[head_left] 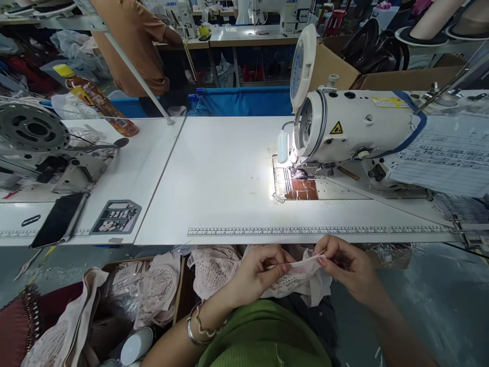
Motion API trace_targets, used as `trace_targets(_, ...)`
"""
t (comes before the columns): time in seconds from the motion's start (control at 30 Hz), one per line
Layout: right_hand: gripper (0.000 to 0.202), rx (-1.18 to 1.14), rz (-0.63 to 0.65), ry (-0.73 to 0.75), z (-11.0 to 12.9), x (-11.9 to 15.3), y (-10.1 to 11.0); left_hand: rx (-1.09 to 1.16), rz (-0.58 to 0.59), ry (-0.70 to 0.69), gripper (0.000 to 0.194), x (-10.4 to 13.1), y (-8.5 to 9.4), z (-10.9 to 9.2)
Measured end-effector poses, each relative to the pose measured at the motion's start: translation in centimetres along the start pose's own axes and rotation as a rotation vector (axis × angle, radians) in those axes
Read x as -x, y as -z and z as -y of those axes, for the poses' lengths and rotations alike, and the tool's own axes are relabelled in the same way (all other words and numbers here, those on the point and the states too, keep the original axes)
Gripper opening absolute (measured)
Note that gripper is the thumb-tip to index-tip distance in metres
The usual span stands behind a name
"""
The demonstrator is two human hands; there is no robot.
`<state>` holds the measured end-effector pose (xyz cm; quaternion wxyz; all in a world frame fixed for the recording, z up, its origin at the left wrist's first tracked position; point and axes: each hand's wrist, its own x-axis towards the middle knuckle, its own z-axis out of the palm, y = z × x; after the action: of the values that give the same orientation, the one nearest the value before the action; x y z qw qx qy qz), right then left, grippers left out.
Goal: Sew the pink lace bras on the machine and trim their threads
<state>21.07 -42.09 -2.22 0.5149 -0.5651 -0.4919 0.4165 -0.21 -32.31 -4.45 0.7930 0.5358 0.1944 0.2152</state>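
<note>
Below the table's front edge, my left hand point(267, 267) pinches the edge of a pale lace fabric piece point(296, 280) between thumb and fingers. My right hand point(346, 265) pinches the same edge a short way to the right, so a narrow strip is stretched between the two hands. The rest of the lace fabric hangs over my lap. Ahead and to the right, the white sewing machine point(347, 122) stands with its lamp shining on the needle area. Nothing lies under either hand on the table.
The white table point(214, 178) carries a printed ruler strip point(305, 232) along its front. At left are a phone point(59, 219), a bottle point(99, 102) and another machine point(42, 142). Boxes of lace pieces point(158, 285) stand below. A person point(128, 46) is beyond the table.
</note>
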Motion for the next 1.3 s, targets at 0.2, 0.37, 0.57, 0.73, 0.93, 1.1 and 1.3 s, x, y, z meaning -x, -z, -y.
trace_targets(0.2,0.026,0.009,-0.079,0.003,0.8,0.3,-0.6,-0.021,0.000,0.074,0.029,-0.6,-0.2,-1.0)
trace_targets(0.37,0.018,0.151,-0.144,0.029,1.6,0.9,-1.6,-0.390,-0.004,0.003,0.025,-1.2,-1.6,-2.1)
trace_targets(0.57,0.021,0.209,-0.144,0.071,2.1,1.0,-1.7,-0.491,-0.170,-0.029,0.023,-2.0,-2.9,-0.8)
trace_targets(0.73,0.039,0.239,-0.158,0.075,1.5,0.9,0.2,-0.251,-0.184,0.076,0.027,-2.4,-2.6,-1.0)
trace_targets(0.93,0.045,0.236,0.033,-0.015,0.2,0.9,0.8,-0.173,-0.168,0.107,0.032,-2.8,-2.4,-1.4)
trace_targets(1.1,0.032,0.197,0.185,-0.135,1.1,0.1,0.2,-0.150,-0.135,0.117,0.030,-3.0,-2.4,-1.2)
trace_targets(1.3,0.030,0.160,0.183,-0.142,1.5,-0.6,-0.5,-0.209,-0.132,0.118,0.023,-2.9,-2.3,-1.1)
